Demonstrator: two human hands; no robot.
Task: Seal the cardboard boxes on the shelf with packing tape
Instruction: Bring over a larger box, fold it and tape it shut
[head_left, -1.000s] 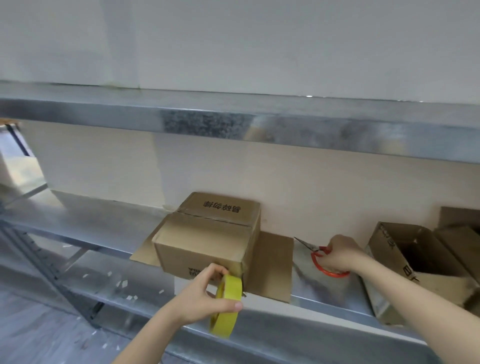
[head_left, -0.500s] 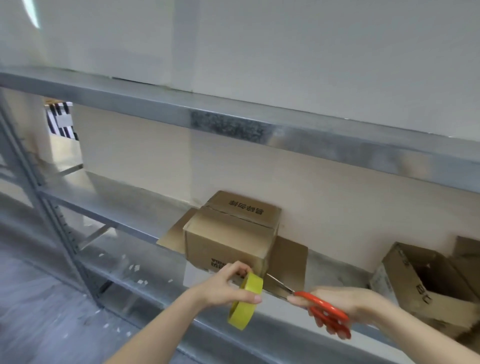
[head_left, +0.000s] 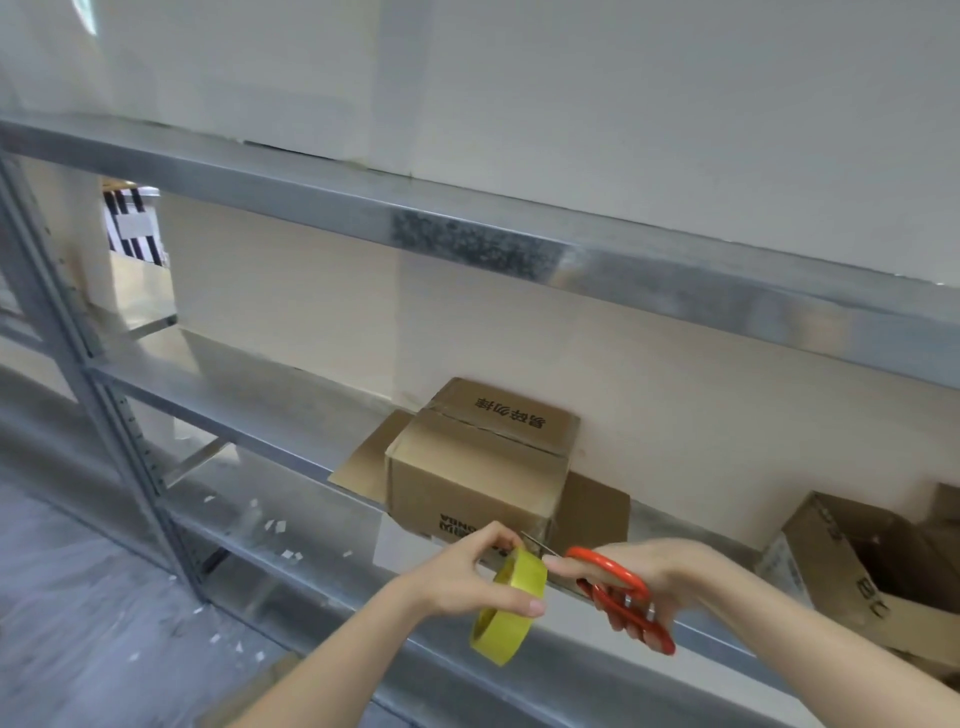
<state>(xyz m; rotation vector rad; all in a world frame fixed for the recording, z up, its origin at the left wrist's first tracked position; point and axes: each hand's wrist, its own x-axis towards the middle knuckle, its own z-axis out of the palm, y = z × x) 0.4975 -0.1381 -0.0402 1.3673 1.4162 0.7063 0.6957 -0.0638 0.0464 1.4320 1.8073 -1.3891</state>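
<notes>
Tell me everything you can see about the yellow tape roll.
The tape roll is a broad ring of glossy yellow-green tape, plastic film by the look of it. It is held on edge and tilted, in the air in front of the shelf, just below the closed cardboard box. The left hand grips it, thumb across its flat side, fingers curled over the top. The orange-handled scissors, held in the right hand, point their blades at its top edge; contact cannot be told.

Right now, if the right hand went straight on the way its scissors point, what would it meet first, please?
Most likely the yellow tape roll in the left hand; the scissors blades reach its top edge. Beyond lies the cardboard box, though depth is unclear.
</notes>
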